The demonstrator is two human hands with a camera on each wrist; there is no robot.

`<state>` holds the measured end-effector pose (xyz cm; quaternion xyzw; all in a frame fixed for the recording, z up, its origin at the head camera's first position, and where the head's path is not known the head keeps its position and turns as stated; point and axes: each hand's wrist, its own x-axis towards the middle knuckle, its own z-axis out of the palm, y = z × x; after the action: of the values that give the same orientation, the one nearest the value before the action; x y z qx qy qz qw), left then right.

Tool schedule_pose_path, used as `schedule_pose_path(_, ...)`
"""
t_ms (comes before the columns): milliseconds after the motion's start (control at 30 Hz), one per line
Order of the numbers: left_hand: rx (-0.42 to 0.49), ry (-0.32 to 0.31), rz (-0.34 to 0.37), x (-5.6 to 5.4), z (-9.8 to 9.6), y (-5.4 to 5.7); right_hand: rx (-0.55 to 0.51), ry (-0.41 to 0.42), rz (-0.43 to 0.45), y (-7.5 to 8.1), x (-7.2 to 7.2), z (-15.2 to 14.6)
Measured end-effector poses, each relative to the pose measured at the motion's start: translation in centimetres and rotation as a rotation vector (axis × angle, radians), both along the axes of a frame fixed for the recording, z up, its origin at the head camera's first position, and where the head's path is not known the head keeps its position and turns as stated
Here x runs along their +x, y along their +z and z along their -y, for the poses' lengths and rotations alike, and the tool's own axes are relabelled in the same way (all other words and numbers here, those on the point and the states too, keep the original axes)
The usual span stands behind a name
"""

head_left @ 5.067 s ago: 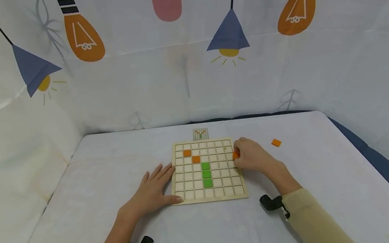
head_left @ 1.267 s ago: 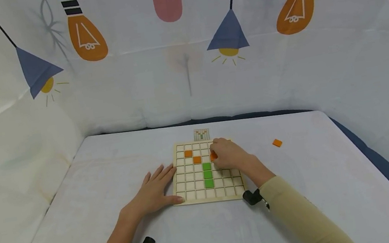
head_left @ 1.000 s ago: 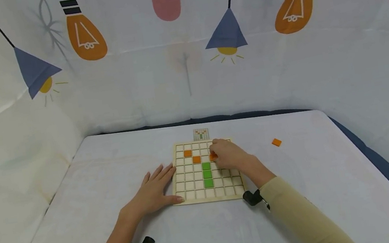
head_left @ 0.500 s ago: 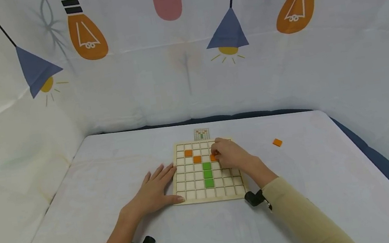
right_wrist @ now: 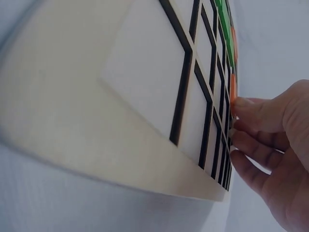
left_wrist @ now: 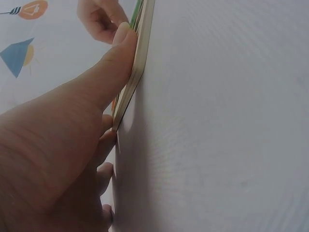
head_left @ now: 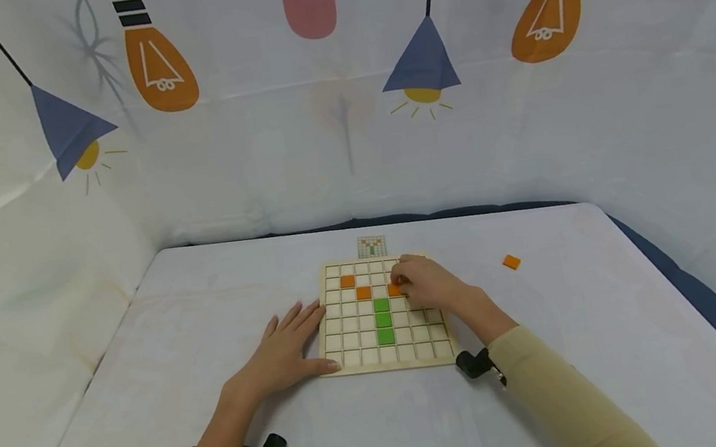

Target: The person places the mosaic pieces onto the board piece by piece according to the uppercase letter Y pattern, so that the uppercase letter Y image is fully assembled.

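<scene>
A wooden grid board lies on the table, with several orange and green square tiles set in its cells. My left hand rests spread along the board's left edge; in the left wrist view its thumb lies over the rim. Above the board's upper right, my right hand has its fingers loosely bent beside an orange tile seated in a cell. In the right wrist view, the thumb is at or near that tile. Green tiles form a column. Two more orange tiles sit upper left.
One loose orange tile lies on the white table to the right of the board. A small card with a grid pattern lies just beyond the board's far edge. A printed cloth hangs behind the table.
My right hand carried an orange tile from the board's right edge leftward to a cell. Its fingers have since shifted slightly right, leaving the tile in the cell. My left hand stays put.
</scene>
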<state>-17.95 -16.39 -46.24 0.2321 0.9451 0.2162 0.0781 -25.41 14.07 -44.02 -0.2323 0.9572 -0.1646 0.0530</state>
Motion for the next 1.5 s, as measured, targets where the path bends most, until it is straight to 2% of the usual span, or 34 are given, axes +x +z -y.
schedule_pose_path(267, -0.005, 0.011, 0.024, -0.2, 0.0, -0.2, -0.023, 0.006, 0.003, -0.2, -0.3, -0.9)
schedule_pose_path(467, -0.001, 0.018, 0.015, -0.2, 0.1, -0.9, -0.061, 0.000, 0.004, -0.5, 0.0, -1.5)
schedule_pose_path(633, 0.005, 0.017, -0.006, -0.1, 0.1, -0.8, -0.109, -0.019, -0.004, -0.8, 0.2, -1.9)
schedule_pose_path(1133, -0.022, 0.015, 0.019, -0.1, -0.1, -0.1, -0.148, -0.086, -0.077, -0.6, 0.7, -4.1)
schedule_pose_path(1500, -0.009, 0.022, 0.026, 0.0, -0.1, 0.0, -0.166, -0.151, -0.062, -0.7, 0.4, -6.1)
